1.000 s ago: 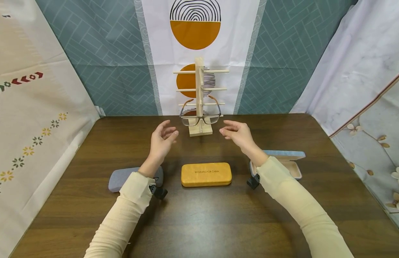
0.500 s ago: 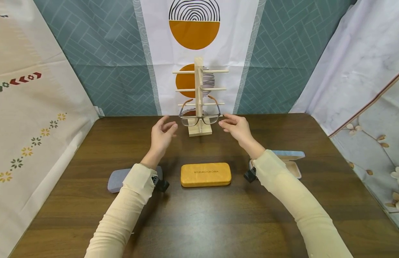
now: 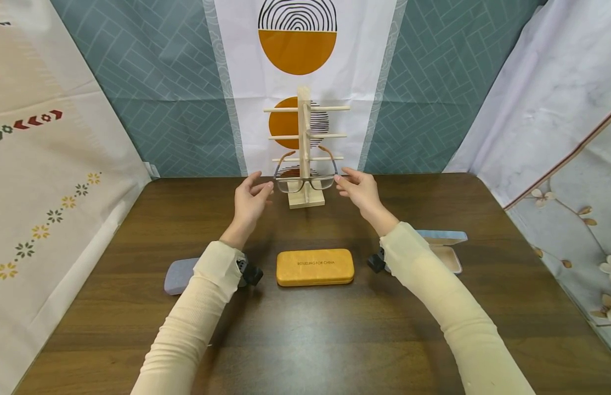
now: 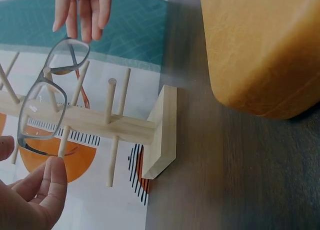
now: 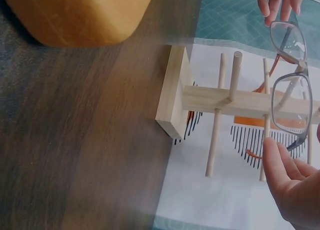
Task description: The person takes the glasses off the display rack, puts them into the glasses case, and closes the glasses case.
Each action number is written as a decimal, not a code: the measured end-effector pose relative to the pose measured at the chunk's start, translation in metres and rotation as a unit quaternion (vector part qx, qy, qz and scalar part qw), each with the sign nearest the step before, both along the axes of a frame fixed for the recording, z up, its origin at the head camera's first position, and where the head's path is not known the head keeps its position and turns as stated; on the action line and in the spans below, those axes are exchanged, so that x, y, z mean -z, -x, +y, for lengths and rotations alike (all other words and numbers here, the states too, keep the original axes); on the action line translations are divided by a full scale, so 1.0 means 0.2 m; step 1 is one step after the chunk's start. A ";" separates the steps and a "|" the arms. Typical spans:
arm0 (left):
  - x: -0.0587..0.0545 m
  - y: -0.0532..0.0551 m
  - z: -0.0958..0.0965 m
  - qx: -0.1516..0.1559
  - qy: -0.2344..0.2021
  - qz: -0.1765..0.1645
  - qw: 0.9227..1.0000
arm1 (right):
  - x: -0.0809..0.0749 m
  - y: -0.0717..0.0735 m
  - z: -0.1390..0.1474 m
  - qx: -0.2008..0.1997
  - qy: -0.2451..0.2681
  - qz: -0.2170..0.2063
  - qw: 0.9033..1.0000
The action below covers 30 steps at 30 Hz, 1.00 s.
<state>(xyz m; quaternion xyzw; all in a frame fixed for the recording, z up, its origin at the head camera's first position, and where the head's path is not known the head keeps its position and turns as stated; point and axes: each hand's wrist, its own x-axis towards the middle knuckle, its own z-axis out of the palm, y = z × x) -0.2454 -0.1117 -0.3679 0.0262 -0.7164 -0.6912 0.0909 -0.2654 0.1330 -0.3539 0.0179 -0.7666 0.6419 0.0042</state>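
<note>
A pair of eyeglasses [image 3: 293, 187] with a dark frame and orange-brown temple tips hangs on a wooden display stand [image 3: 304, 123], lenses facing me. My left hand [image 3: 250, 202] is just beside the left end of the frame, fingers loosely bent, and seems to hold nothing. At the other end, my right hand [image 3: 363, 195] has its thumb tip close to the frame's corner; whether it touches is hard to tell. In the right wrist view, the fingers [image 5: 275, 162] lie near the hinge, apart from the thumb. Both wrist views show the lenses between the hands.
A yellow glasses case [image 3: 315, 267], closed, lies mid-table in front of the stand. A grey-blue case [image 3: 179, 276] sits partly under the left forearm. Partly behind the right forearm is a light blue case [image 3: 442, 237] with its lid raised. Patterned cloths hang behind the table [image 3: 305, 340].
Both hands have moved forward and slightly inward, closer to the two ends of the eyeglasses. The eyeglasses, the stand and the cases stay where they were.
</note>
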 end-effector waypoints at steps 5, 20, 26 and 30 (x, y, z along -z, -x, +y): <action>0.00 0.02 0.01 0.003 -0.027 -0.001 1.000 | 0.01 0.03 -0.01 0.003 0.014 0.003 1.000; 0.02 0.07 0.04 0.020 -0.052 -0.022 0.998 | 0.01 0.08 -0.05 0.010 0.058 -0.025 0.998; 0.02 0.07 0.05 0.016 -0.064 -0.026 0.998 | 0.01 0.08 -0.07 0.018 0.070 -0.035 0.997; 0.02 0.07 0.06 0.013 -0.069 -0.020 0.997 | 0.01 0.08 -0.08 0.020 0.077 -0.037 0.996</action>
